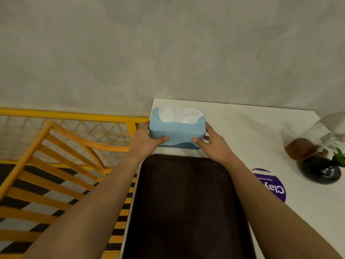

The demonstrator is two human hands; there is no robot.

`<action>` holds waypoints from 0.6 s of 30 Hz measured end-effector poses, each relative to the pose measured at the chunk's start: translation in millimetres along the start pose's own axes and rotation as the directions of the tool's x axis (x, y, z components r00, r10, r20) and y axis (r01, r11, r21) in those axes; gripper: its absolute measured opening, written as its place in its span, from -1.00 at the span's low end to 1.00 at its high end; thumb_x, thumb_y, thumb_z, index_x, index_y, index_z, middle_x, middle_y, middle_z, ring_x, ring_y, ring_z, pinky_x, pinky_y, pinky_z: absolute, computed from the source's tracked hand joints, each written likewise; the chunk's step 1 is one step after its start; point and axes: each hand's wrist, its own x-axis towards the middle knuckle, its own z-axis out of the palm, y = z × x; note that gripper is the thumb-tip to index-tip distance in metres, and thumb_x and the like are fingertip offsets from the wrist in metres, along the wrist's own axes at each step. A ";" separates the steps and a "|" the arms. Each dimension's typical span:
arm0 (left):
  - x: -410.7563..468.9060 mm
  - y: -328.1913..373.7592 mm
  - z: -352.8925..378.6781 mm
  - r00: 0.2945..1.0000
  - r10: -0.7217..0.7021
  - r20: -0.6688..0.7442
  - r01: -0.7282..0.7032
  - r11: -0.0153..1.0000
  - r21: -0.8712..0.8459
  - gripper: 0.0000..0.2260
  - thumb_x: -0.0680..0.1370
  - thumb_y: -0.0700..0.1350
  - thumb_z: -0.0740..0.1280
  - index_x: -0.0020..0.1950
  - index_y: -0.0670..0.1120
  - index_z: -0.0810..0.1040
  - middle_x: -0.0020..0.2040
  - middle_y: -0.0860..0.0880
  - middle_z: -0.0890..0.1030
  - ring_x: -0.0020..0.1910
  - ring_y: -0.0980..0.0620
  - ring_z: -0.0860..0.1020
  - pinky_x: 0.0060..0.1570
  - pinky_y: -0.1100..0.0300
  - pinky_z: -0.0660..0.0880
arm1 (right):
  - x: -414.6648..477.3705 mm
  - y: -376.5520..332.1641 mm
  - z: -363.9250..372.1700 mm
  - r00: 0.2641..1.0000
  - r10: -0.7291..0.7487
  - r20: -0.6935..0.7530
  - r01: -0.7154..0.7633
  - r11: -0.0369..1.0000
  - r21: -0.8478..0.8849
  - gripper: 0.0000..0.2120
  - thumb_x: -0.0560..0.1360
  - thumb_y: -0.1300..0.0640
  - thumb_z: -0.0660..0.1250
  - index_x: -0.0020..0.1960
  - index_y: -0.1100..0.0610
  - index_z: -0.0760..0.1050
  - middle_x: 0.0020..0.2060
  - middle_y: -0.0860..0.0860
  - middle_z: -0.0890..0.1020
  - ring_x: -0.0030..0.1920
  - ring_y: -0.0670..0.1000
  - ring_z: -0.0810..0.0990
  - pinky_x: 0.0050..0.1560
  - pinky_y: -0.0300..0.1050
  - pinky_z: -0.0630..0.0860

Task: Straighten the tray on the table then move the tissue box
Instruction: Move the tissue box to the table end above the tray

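Observation:
A light blue tissue box (177, 130) with white tissue sticking out of its top stands at the far left corner of the white table (248, 131). My left hand (147, 140) grips its left end and my right hand (212, 143) grips its right end, thumbs on the near side. A dark brown tray (184, 206) lies on the table just in front of the box, between my forearms, its long sides running away from me along the table's left edge.
A round purple sticker (272, 186) lies right of the tray. A black vase with flowers and brown wrapping (315, 159) stands at the right edge. A yellow metal frame with slats and mesh (61, 152) stands left of the table. A grey wall is behind.

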 end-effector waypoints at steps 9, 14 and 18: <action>29.1 -16.7 -3.1 1.000 0.025 0.013 -0.024 0.999 -0.047 -0.32 0.44 0.09 0.56 0.50 0.04 0.39 0.18 0.17 0.51 0.12 0.13 0.50 -0.29 0.60 0.38 | 21.9 2.4 17.5 0.998 0.026 -0.060 -0.023 0.999 0.047 -0.24 0.53 -0.29 0.38 0.59 -0.29 0.06 0.22 -0.53 0.36 0.24 -0.18 0.42 -0.11 -0.63 0.37; 39.9 -18.9 -0.2 1.000 0.021 0.014 -0.020 0.999 -0.043 -0.28 0.45 0.13 0.54 0.53 0.02 0.33 0.37 0.03 0.55 0.28 -0.01 0.55 -0.09 0.49 0.41 | 37.7 4.9 18.0 0.998 0.010 -0.064 -0.006 0.998 0.057 -0.27 0.55 -0.25 0.39 0.60 -0.22 0.10 0.16 -0.55 0.37 0.07 -0.29 0.50 -0.10 -0.65 0.36; 66.8 -17.7 -3.2 0.999 0.004 0.042 -0.001 0.998 -0.067 -0.26 0.46 0.11 0.54 0.55 0.00 0.31 0.38 -0.01 0.54 0.31 -0.07 0.55 0.16 0.13 0.53 | 65.8 6.6 20.0 0.998 0.016 -0.067 -0.011 0.997 0.072 -0.25 0.55 -0.24 0.40 0.61 -0.17 0.12 0.16 -0.54 0.37 0.03 -0.40 0.47 -0.12 -0.64 0.37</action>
